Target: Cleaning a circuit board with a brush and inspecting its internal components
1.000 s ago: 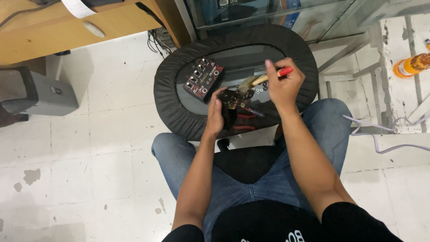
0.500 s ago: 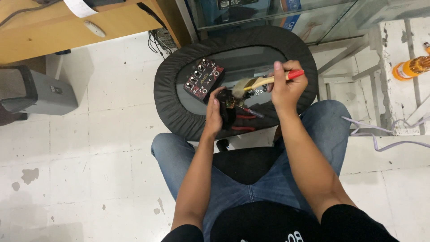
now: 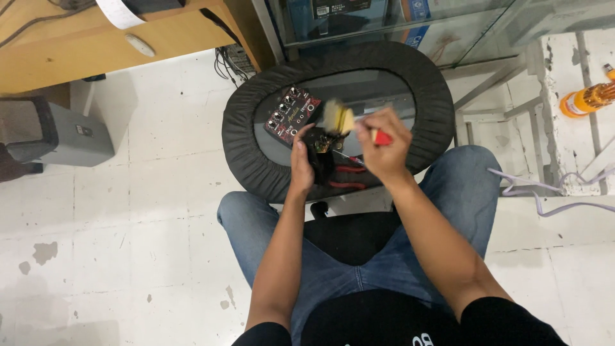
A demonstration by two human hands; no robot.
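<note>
Floor: white tiles (image 3: 147, 192), stained and chipped in places.
Desk: a wooden desk (image 3: 77, 45) stands at upper left, a grey box (image 3: 70, 131) beside it on the floor.
Table: an oval glass-topped table with a black padded rim (image 3: 246, 154) sits in front of the seated person's knees.
Panel: a dark red control panel with knobs (image 3: 289, 115) lies on the glass, just left of the hands.
Pliers: red-handled pliers (image 3: 346, 177) lie on the glass under the hands.
Left hand: the left hand (image 3: 302, 160) is closed around a small black part (image 3: 320, 154), held above the table's near edge.
Right hand: the right hand (image 3: 384, 144) grips a red-handled brush (image 3: 339, 118), its pale bristles blurred, just above the black part.
</note>
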